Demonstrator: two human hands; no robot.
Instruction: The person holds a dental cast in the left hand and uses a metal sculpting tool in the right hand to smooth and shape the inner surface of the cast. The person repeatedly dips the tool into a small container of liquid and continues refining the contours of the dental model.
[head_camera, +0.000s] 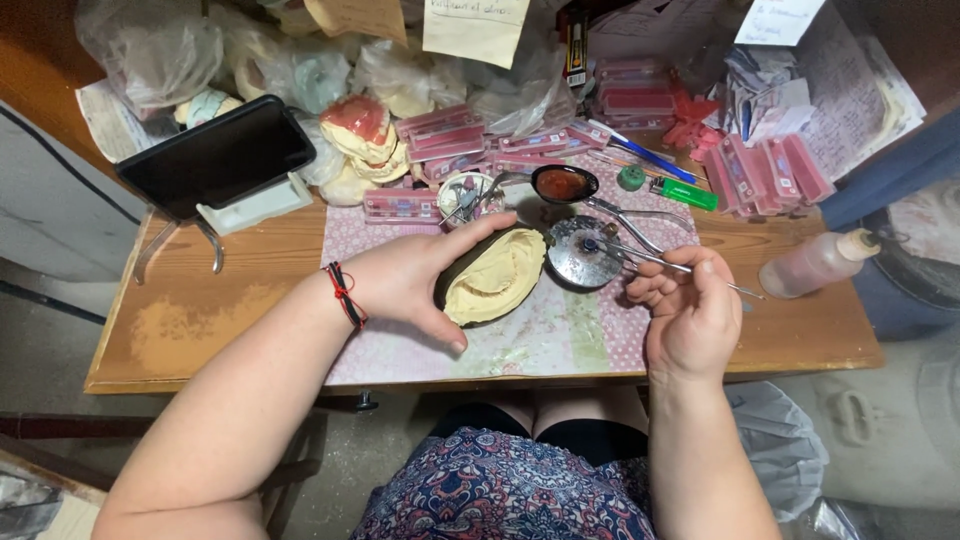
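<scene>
My left hand (412, 278) grips a dark rubber bowl (450, 282) holding a pale yellow dental cast (497, 275), tilted over the pink patterned mat (560, 335). In my right hand (690, 315) is a thin metal instrument (650, 257), pinched between the fingers, its tip resting over a round metal dish (580, 255) just right of the bowl. A red and black string bracelet (345, 295) circles my left wrist.
A dark tablet (215, 155) on a white stand sits back left. Behind the mat lie pink boxes (445, 135), plaster casts (360, 130), a spoon with red wax (563, 185), a green lighter (685, 193) and plastic bags. A squeeze bottle (815, 263) lies at the right.
</scene>
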